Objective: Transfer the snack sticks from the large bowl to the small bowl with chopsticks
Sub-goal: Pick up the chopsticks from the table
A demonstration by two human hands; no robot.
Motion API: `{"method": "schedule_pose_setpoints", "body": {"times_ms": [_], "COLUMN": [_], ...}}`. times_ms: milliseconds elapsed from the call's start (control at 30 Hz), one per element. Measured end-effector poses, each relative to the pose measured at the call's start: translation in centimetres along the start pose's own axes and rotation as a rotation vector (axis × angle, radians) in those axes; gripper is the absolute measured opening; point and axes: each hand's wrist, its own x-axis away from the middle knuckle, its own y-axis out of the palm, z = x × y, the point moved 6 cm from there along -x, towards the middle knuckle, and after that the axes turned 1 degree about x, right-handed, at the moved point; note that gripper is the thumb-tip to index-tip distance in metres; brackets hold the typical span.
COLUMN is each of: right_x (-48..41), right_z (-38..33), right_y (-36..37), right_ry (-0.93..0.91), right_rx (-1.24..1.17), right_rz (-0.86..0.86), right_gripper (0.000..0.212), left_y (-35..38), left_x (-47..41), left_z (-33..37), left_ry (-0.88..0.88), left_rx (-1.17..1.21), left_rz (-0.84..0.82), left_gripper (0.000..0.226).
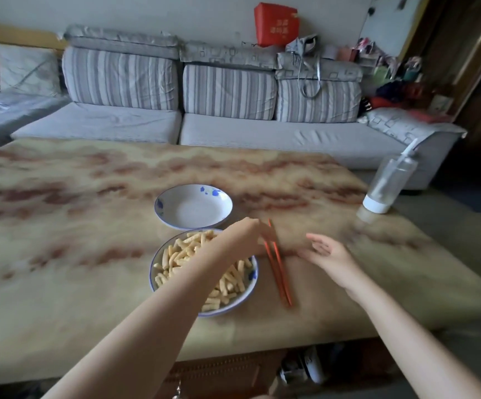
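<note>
The large blue-and-white bowl (253, 279) stands near the table's front and is full of pale yellow snack sticks (175, 256). Just behind it sits the small bowl (194, 208), with nothing in it. A pair of red-orange chopsticks (281, 276) lies on the table right of the large bowl, tips pointing away from me. My left hand (247, 237) reaches across the large bowl, and its curled fingers pinch the chopsticks near their far end. To the right of the chopsticks, my right hand (327, 250) hovers low over the table with its fingers spread, holding nothing.
A clear plastic bottle (389, 182) with a white base stands near the table's (75, 226) right edge. A grey striped sofa (227, 93) runs behind the table. Shoes lie on the floor below the table's front edge.
</note>
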Motion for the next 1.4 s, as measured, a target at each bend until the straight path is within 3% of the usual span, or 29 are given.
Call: {"method": "schedule_pose_setpoints", "body": {"times_ms": [267, 400, 567, 933, 1400], "right_x": [1.6, 1.9, 2.0, 1.9, 2.0], "right_z": [1.5, 1.7, 1.8, 3.2, 3.7], "right_y": [-3.0, -3.1, -2.7, -0.4, 1.0], "right_ry": [-0.005, -0.028, -0.041, -0.019, -0.047], "right_rx": [-0.049, -0.075, -0.082, -0.110, -0.088], "right_rz": [0.081, 0.087, 0.076, 0.028, 0.027], "right_gripper": [0.041, 0.035, 0.037, 0.046, 0.036], "left_y": [3.0, 3.7, 3.9, 4.3, 4.5], "left_x": [-1.9, -2.7, -3.9, -5.9, -6.7], "left_z": [1.0, 1.0, 0.9, 0.1, -0.5], "left_ry": [0.060, 0.137, 0.167, 0.195, 0.195], "left_rx": [-0.255, -0.319, -0.301, -0.325, -0.287], "left_rz": [-0.200, -0.227, -0.217, -0.379, -0.450], "left_gripper": [0.051, 0.047, 0.039, 0.027, 0.020]}}
